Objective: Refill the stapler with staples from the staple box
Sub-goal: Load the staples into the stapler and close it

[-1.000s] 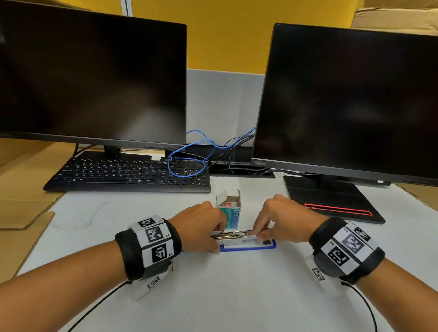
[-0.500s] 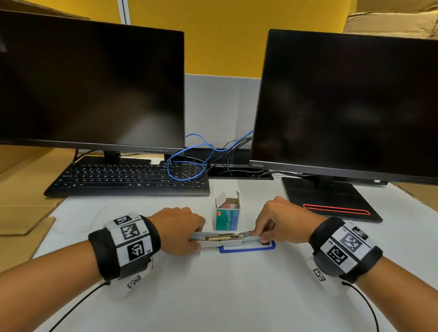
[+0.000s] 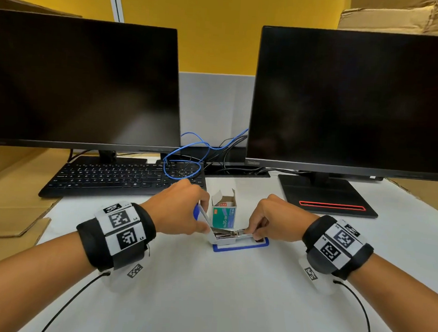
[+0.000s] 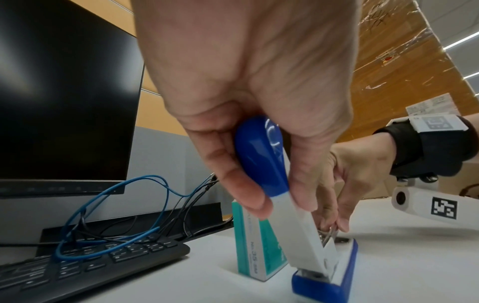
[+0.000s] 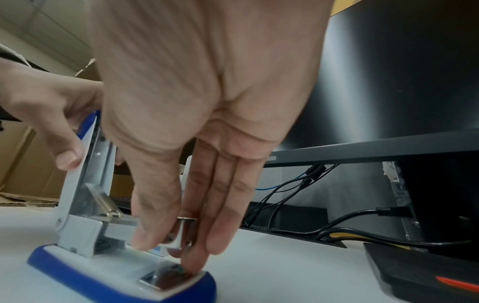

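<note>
The stapler (image 3: 238, 244), white with a blue base, lies on the white desk between my hands. My left hand (image 3: 204, 216) grips its blue-tipped top cover (image 4: 261, 160) between thumb and fingers and holds it tilted steeply up. The metal magazine (image 5: 181, 231) lies exposed over the base (image 5: 116, 272). My right hand (image 3: 253, 236) pinches the magazine's front end, and the fingertips (image 5: 191, 264) touch the base's front. The green staple box (image 3: 224, 212) stands upright just behind the stapler with its top flaps open. I cannot tell whether staples lie in the magazine.
A black keyboard (image 3: 125, 178) sits at the back left with blue and black cables (image 3: 185, 161) looped over its right end. Two dark monitors stand behind, and the right one's stand (image 3: 326, 195) is close to my right hand. Cardboard (image 3: 10, 204) lies along the left edge.
Half a second ago the cover lay flat out to the left under my left hand. It now stands steeply tilted, with that hand closer to the box. My right hand stays at the magazine's front.
</note>
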`<state>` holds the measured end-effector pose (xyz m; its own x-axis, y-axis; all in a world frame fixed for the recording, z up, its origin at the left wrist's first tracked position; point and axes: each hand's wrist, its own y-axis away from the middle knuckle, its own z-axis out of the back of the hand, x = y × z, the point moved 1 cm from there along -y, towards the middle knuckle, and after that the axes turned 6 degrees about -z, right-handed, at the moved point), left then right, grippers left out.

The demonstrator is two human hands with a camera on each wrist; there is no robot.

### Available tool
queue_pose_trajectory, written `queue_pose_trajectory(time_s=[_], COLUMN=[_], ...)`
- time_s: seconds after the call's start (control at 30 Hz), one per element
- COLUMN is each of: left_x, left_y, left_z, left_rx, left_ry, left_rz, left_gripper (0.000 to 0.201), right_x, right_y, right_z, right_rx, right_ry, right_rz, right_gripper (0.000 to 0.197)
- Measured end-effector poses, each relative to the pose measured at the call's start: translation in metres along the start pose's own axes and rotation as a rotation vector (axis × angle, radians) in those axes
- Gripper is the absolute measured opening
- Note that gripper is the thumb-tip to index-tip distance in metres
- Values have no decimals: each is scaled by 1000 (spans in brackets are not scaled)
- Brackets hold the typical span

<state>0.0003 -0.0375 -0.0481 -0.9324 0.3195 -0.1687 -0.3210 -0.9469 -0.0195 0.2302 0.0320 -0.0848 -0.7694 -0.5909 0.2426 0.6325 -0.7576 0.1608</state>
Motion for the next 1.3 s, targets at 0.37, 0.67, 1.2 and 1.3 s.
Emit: queue_pose_trajectory(time_s=[0.37, 0.67, 1.2, 1.3], left_x=[-9, -12, -6, -4], left_y=[-7, -11, -19, -20], left_z=[-18, -31, -52, -54], left_rx=[-156, -117, -18, -17], left_ry=[243, 267, 183, 179], left_rz=[-34, -59, -69, -68], left_gripper=[43, 36, 38, 40], right_x=[18, 14, 23, 23], right_y=[-2, -3, 1, 1], right_z=[-8, -5, 9, 12], right_rx=[-39, -77, -67, -71], right_ry=[-77, -257, -298, -307], right_rz=[45, 6, 40, 24], right_gripper=[21, 20, 37, 40])
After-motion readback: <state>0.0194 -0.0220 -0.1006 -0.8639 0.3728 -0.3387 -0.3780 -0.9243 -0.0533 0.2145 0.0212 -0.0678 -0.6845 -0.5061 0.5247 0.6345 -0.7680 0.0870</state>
